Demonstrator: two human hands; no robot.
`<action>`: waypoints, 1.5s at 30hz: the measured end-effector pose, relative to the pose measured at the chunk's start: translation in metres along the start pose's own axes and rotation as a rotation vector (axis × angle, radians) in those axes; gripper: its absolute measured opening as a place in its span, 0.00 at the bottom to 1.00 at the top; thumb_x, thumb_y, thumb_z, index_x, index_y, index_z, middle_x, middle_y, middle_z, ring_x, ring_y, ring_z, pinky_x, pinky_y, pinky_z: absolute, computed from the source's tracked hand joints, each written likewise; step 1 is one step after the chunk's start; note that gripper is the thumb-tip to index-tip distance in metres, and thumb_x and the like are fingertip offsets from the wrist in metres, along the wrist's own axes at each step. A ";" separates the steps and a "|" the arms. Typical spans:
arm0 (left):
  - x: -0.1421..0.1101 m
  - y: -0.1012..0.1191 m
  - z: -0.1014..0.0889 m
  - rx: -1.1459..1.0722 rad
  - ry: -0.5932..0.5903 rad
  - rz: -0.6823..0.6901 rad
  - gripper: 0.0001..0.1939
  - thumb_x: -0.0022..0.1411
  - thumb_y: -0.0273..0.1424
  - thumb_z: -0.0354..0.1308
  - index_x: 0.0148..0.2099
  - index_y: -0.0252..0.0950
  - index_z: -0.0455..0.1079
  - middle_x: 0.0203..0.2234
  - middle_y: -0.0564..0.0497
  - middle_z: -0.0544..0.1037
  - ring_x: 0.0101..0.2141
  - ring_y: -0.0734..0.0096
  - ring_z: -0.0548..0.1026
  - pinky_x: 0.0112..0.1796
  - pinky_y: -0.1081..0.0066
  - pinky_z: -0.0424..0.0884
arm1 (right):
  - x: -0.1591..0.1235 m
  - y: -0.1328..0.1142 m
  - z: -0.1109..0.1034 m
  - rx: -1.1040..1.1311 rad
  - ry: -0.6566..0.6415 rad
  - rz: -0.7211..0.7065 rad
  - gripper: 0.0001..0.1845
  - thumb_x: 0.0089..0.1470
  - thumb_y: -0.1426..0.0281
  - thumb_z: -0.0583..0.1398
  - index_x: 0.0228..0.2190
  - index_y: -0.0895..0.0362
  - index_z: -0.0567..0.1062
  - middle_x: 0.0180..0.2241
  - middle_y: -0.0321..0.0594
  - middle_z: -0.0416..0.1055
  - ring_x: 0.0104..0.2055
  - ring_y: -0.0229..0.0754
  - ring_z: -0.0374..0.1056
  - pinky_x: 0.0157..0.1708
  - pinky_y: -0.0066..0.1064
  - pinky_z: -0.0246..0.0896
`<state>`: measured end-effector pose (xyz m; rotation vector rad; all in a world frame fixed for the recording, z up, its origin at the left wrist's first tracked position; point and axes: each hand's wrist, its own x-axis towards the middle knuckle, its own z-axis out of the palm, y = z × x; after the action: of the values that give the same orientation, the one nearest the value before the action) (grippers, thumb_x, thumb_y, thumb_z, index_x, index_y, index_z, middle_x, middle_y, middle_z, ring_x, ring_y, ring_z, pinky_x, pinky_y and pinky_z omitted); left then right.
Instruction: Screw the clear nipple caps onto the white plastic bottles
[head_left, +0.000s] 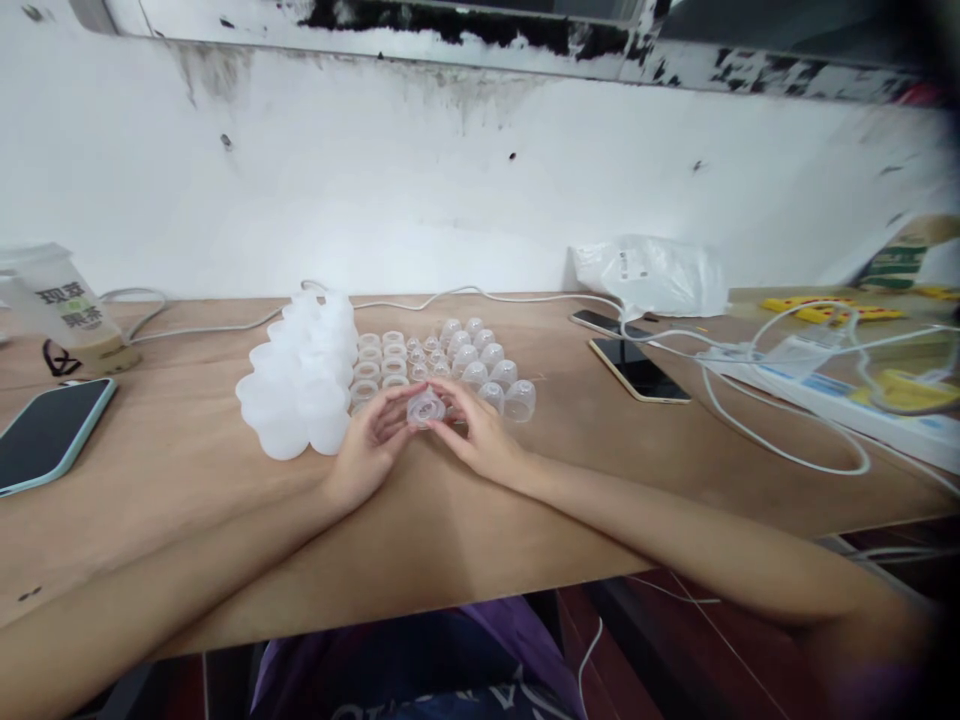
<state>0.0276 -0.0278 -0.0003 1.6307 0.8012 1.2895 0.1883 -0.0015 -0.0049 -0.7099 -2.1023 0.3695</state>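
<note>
A small clear plastic piece [426, 408], round with rings inside, is held between my two hands above the table. My left hand [369, 440] grips its left side with thumb and fingers; my right hand [484, 437] closes on the right side. Just left of my hands is a cluster of frosted white rounded cups [300, 375]. Behind my fingers stand rows of translucent rings [367, 370], small clear pieces [417, 352] and clear dome-shaped caps [519, 401]. My fingers cover part of the nearest rows.
Phones lie at left [56, 432] and right [637, 370]. A drink cup [71, 310] stands at the far left. White cables cross the back, reaching a power strip [840, 400]. A plastic bag [652, 275] rests against the wall. The table's front edge [420, 617] is near my body.
</note>
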 end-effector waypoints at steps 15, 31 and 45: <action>0.001 -0.004 -0.002 0.292 -0.009 -0.021 0.05 0.54 0.31 0.49 0.34 0.36 0.57 0.31 0.52 0.67 0.35 0.72 0.68 0.32 0.73 0.67 | 0.001 -0.005 -0.004 -0.090 -0.074 -0.043 0.12 0.51 0.74 0.51 0.40 0.55 0.65 0.36 0.42 0.64 0.39 0.39 0.62 0.38 0.34 0.62; -0.002 0.001 -0.004 0.774 -0.095 0.080 0.05 0.49 0.26 0.48 0.32 0.37 0.56 0.22 0.56 0.65 0.24 0.75 0.64 0.26 0.74 0.60 | -0.003 -0.006 -0.002 -0.130 -0.212 -0.072 0.17 0.48 0.78 0.50 0.42 0.55 0.64 0.40 0.39 0.68 0.39 0.38 0.65 0.40 0.33 0.60; 0.000 0.001 -0.005 0.752 -0.056 0.067 0.06 0.58 0.32 0.44 0.37 0.36 0.57 0.27 0.52 0.69 0.24 0.74 0.66 0.26 0.73 0.60 | -0.001 -0.005 -0.001 -0.178 -0.164 -0.051 0.17 0.54 0.73 0.46 0.46 0.58 0.59 0.41 0.43 0.68 0.41 0.39 0.66 0.40 0.33 0.62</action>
<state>0.0224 -0.0264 0.0008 2.2766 1.3046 1.0303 0.1877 -0.0058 -0.0023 -0.7491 -2.3254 0.2204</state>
